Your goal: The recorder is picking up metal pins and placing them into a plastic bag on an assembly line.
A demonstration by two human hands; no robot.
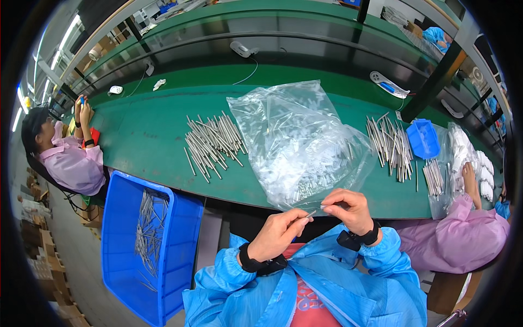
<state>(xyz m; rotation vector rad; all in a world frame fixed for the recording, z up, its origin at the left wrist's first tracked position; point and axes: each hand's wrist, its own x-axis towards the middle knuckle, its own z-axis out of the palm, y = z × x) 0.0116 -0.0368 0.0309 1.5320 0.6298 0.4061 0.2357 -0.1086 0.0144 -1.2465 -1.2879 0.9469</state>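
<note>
My left hand is closed in a pinch around a thin metal rod, whose tip sticks out past the fingertips. Close to that tip, my right hand pinches a small whitish piece, mostly covered by the fingers; its kind is too small to make out. Both hands are at the table's near edge, in front of a large clear plastic bag filled with many small clear and white pieces. A loose pile of metal rods lies left of the bag, and another rod pile lies to its right.
A deep blue crate with more rods inside stands below the table's left edge. Right on the green table are a small blue bin and white bundles. A person in pink sits left, another works close at my right.
</note>
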